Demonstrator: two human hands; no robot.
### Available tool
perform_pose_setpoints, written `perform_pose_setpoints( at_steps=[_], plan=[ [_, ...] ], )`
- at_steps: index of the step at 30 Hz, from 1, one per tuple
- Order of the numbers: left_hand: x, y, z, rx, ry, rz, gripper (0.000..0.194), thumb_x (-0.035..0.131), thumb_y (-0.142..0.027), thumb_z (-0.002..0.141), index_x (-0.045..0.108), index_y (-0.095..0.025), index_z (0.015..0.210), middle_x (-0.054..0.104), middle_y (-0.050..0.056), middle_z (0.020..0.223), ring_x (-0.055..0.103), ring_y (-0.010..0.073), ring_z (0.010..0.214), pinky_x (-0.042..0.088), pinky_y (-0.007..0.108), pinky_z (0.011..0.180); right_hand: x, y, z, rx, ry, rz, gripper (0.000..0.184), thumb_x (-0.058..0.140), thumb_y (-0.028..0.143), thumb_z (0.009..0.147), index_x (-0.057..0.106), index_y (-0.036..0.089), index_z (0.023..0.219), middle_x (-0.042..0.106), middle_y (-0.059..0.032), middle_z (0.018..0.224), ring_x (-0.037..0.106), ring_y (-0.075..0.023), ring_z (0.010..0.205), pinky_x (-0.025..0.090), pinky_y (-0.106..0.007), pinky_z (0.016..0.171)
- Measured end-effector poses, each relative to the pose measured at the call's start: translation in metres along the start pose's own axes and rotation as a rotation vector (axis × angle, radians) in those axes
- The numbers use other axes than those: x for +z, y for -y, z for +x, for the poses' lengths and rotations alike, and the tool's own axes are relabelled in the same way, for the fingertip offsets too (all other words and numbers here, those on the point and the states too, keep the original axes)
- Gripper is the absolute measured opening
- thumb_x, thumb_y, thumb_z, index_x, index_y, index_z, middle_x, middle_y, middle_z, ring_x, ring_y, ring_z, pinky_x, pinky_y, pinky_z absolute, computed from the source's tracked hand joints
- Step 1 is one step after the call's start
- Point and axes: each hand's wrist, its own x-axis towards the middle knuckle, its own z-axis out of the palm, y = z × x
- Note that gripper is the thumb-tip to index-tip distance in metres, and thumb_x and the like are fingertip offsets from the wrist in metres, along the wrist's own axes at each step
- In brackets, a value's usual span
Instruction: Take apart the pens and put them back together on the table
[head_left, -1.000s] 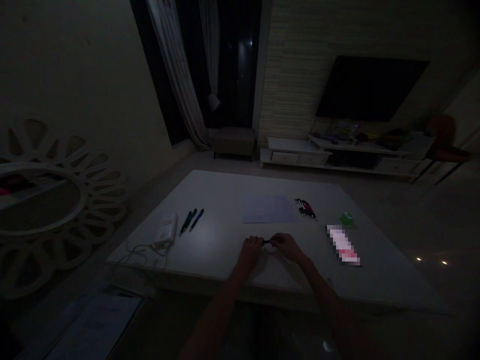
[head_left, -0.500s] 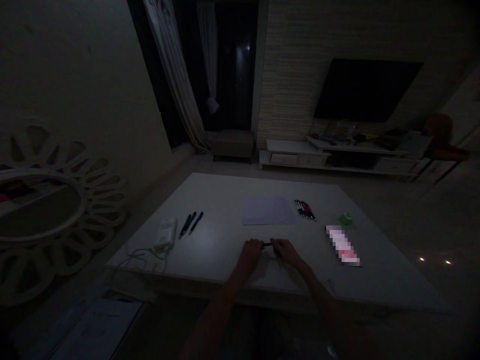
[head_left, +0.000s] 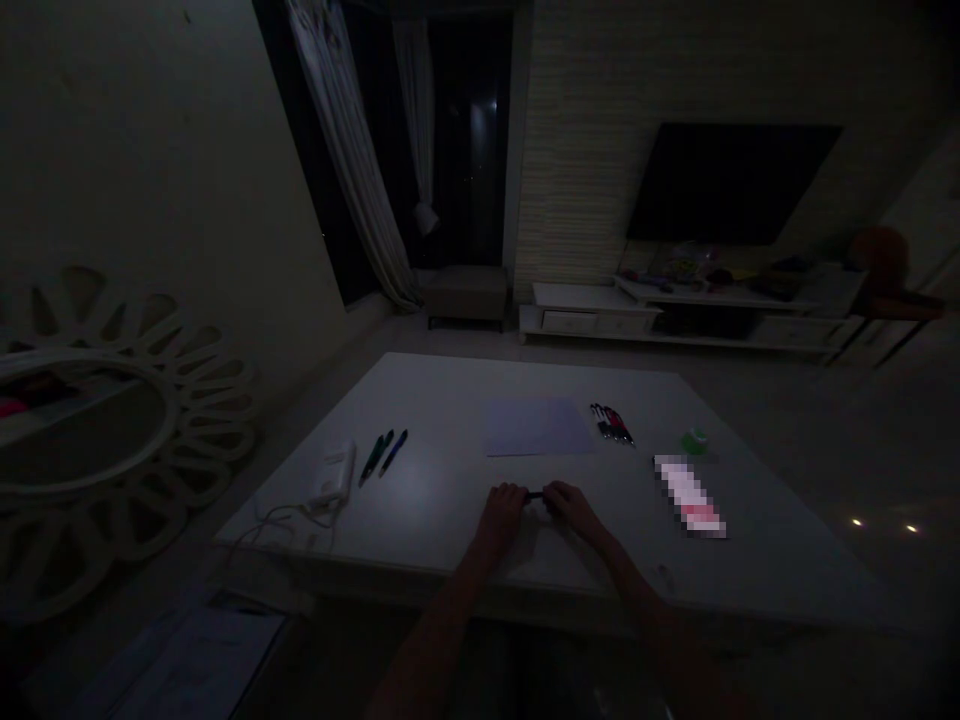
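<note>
Over the near part of the white table (head_left: pixel 442 400), my left hand (head_left: pixel 504 508) and my right hand (head_left: pixel 571 502) grip the two ends of a dark pen (head_left: pixel 534 496), held level between them. Both hands have their fingers closed round it, so only its short middle part shows. Just beyond them lies a sheet of paper (head_left: pixel 536 425). Several pens (head_left: pixel 613 424) in black, white and red lie side by side to the right of the paper. Farther left are two green pens (head_left: pixel 376 457) and a blue pen (head_left: pixel 393 453).
A white power strip (head_left: pixel 334 473) with cables (head_left: pixel 281 518) lies at the table's left. On the right are a lit phone (head_left: pixel 690 497), its screen pixelated, and a green round object (head_left: pixel 694 441). A small clear item (head_left: pixel 664 576) lies near the front edge. The room is dim.
The view has tilted slightly, so everything sits a little lower. Both hands keep their hold on the pen, with hardly any movement.
</note>
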Motion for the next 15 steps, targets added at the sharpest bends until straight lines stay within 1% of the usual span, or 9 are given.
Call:
perform_pose_setpoints(
  at_steps=[3,7,11,14,15],
  plan=[
    [-0.0003,0.0001,-0.0001,-0.008,0.008,0.0,0.013,0.042,-0.017,0.093,0.052,-0.018,0.101,0.059,0.004,0.095,0.052,0.0183,0.089,0.038,0.033,0.081,0.0009,0.0011,-0.0006,0.029,-0.019,-0.045,0.059,0.034,0.071,0.078,0.046,0.019,0.053,0.047,0.0001,0.049,0.045,-0.0129,0.05,0.036,-0.025,0.051],
    [0.002,0.001,-0.0003,-0.017,0.015,-0.006,0.013,0.045,-0.015,0.091,0.053,-0.018,0.1,0.059,0.004,0.096,0.052,0.0184,0.09,0.038,0.033,0.082,0.0017,0.0016,-0.0025,-0.001,0.01,0.006,0.053,0.043,0.069,0.075,0.052,0.018,0.064,0.054,-0.0001,0.057,0.047,-0.013,0.052,0.036,-0.024,0.051],
    [0.0045,0.0015,-0.0011,0.001,-0.004,-0.008,0.012,0.047,-0.015,0.09,0.053,-0.019,0.1,0.059,0.004,0.097,0.052,0.0188,0.092,0.038,0.035,0.084,0.001,0.0027,-0.0037,0.038,0.014,-0.035,0.06,0.033,0.071,0.079,0.047,0.019,0.054,0.046,0.0008,0.048,0.045,-0.0129,0.049,0.035,-0.025,0.05],
    [0.0043,0.0014,-0.0013,0.006,-0.003,-0.006,0.012,0.047,-0.016,0.09,0.053,-0.019,0.101,0.058,0.004,0.097,0.052,0.0188,0.091,0.038,0.035,0.083,-0.0012,0.0064,-0.0047,-0.026,0.021,-0.045,0.055,0.041,0.07,0.075,0.052,0.018,0.062,0.054,-0.0006,0.058,0.049,-0.0139,0.057,0.038,-0.024,0.054],
    [0.0038,0.0013,-0.0011,0.012,0.004,-0.005,0.012,0.047,-0.016,0.09,0.053,-0.019,0.101,0.058,0.004,0.096,0.052,0.0188,0.091,0.038,0.034,0.082,-0.002,0.0077,-0.0052,-0.037,0.03,-0.048,0.054,0.043,0.07,0.074,0.052,0.018,0.063,0.054,-0.0007,0.059,0.049,-0.014,0.057,0.038,-0.024,0.055]
  ],
)
